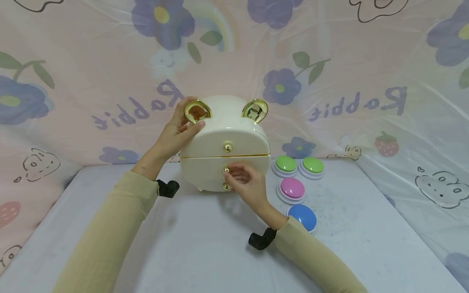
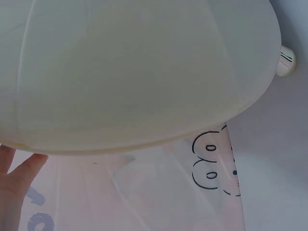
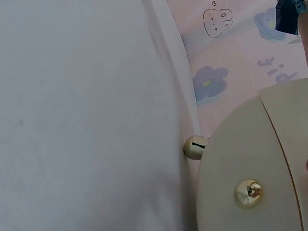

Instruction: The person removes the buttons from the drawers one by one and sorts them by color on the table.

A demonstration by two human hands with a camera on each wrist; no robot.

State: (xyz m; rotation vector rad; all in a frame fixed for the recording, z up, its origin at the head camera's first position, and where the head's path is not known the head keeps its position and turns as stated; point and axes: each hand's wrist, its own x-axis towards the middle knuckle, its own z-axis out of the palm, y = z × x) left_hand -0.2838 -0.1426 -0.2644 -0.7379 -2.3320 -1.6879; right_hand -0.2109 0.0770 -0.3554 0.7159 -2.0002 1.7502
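Note:
A cream jewelry box (image 1: pixel 205 173) with two gold-rimmed ears and gold knobs stands upright at the table's back. My left hand (image 1: pixel 176 132) grips it at the left ear (image 1: pixel 198 111), thumb in front and fingers partly hidden behind. In the left wrist view, fingertips of that hand (image 2: pixel 31 166) reach the edge of the box (image 2: pixel 144 86). My right hand (image 1: pixel 249 185) pinches the gold knob (image 1: pixel 226 169) on the lower front, just below the seam. Another knob (image 1: pixel 226 186) sits under it; an upper knob (image 1: pixel 227 147) is above the seam. The right wrist view shows one knob (image 3: pixel 248 193) close up.
Right of the box are two green push buttons (image 1: pixel 286 164), a pink button (image 1: pixel 292 188) and a blue button (image 1: pixel 303 217), the blue one partly behind my right wrist. A printed cloth (image 1: pixel 234 61) hangs behind the white table (image 1: pixel 205 244).

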